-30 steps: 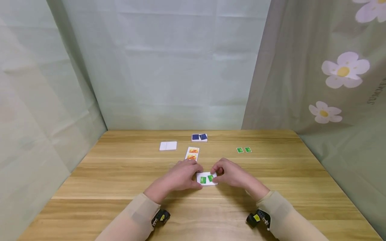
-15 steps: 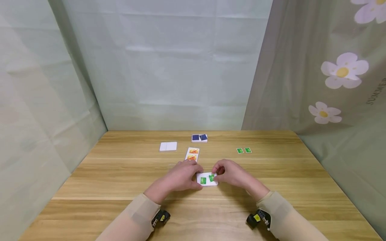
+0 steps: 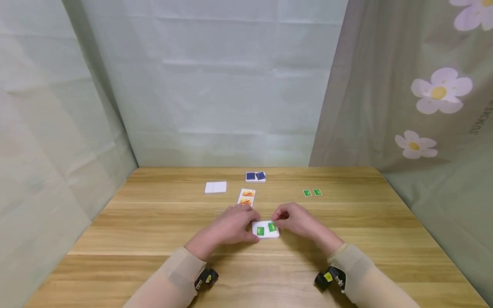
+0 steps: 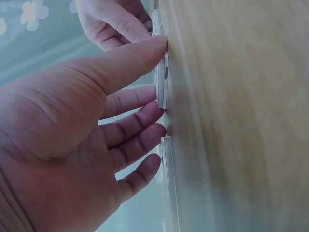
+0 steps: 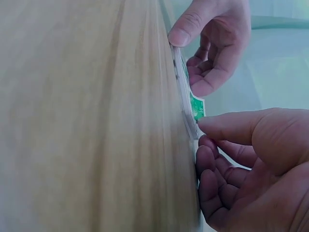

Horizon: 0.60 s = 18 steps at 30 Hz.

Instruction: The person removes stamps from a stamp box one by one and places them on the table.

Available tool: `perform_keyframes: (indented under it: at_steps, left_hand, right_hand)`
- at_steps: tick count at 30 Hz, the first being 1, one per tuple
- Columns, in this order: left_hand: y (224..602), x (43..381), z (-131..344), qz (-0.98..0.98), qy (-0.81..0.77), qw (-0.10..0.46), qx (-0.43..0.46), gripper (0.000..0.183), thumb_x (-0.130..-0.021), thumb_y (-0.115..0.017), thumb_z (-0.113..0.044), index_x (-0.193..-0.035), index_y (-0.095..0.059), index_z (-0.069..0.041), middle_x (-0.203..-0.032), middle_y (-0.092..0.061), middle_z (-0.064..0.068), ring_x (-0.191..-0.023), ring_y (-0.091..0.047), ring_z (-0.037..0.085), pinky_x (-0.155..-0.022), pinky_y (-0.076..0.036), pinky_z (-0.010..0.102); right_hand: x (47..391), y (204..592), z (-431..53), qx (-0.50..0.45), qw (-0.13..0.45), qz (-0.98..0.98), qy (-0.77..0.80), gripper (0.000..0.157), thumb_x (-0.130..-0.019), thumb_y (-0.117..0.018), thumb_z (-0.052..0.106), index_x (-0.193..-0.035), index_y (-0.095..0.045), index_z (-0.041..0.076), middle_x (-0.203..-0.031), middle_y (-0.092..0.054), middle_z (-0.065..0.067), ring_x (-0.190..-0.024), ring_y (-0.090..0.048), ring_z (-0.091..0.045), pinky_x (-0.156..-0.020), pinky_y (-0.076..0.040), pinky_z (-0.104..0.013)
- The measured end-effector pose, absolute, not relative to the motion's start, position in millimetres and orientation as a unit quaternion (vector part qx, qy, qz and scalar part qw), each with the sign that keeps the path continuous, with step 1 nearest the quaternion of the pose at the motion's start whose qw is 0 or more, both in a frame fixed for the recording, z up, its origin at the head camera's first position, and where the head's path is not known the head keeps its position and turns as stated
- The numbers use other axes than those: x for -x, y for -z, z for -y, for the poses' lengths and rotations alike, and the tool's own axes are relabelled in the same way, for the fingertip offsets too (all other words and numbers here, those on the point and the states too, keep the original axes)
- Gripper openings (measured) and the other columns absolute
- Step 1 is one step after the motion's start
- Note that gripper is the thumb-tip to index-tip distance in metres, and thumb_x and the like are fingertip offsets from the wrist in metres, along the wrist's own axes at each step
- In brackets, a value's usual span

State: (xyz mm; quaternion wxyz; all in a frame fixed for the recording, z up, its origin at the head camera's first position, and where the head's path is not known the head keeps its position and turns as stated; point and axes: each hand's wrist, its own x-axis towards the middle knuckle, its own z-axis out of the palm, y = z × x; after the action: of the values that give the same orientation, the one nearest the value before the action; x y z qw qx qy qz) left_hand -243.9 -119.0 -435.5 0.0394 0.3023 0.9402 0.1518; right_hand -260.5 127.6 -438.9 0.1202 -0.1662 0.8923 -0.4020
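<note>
A flat white rectangular case lies near the middle of the table with two small green squares on its top. My left hand holds the case at its left end, thumb on the near edge and fingertips along the far edge. The left green square lies flat. My right hand pinches the edge of the right green square between thumb and forefinger. In the right wrist view that green square stands tilted up from the case, its corner at the thumb tip.
Behind my left hand lies a white case with two orange pictures. Farther back are a plain white case and one with two dark blue squares. Two loose green squares lie at right. Curtains stand behind the table.
The right green square has shifted slightly right and turned straighter on the case. My right hand has edged to the right with it. The left hand keeps its place.
</note>
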Motion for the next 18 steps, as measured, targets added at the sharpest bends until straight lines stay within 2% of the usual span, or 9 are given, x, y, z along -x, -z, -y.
perform_keyframes:
  at_steps: [7,13,18]
  left_hand:
    - [434,243,118,-0.940,-0.150,0.036,-0.303,0.050,-0.088,-0.095,-0.040,-0.128,-0.078,-0.014,-0.125,-0.069,0.001,-0.109,-0.060,0.018,-0.098,-0.051,0.046]
    - [434,242,117,-0.941,-0.150,0.034,-0.301,0.052,-0.088,-0.095,-0.041,-0.129,-0.078,-0.014,-0.125,-0.069,0.001,-0.110,-0.060,0.018,-0.098,-0.051,0.046]
    - [435,241,117,-0.942,-0.145,0.032,-0.301,0.052,-0.088,-0.095,-0.041,-0.129,-0.078,-0.015,-0.126,-0.070,0.001,-0.112,-0.061,0.019,-0.099,-0.051,0.047]
  right_hand:
    - [263,439,-134,0.170,0.110,-0.884,0.420,0.004,-0.100,-0.080,0.007,-0.100,-0.077,0.005,-0.095,-0.072,0.002,-0.093,-0.063,-0.017,-0.090,-0.053,-0.039]
    - [264,433,-146,0.149,0.101,-0.879,0.441,0.005,-0.102,-0.076,0.003,-0.106,-0.075,0.006,-0.100,-0.071,-0.003,-0.093,-0.062,-0.019,-0.083,-0.054,-0.033]
    - [271,427,-167,0.135,0.077,-0.895,0.418,0.005,-0.104,-0.075,0.007,-0.109,-0.075,0.007,-0.103,-0.071,-0.005,-0.095,-0.061,-0.021,-0.080,-0.052,-0.032]
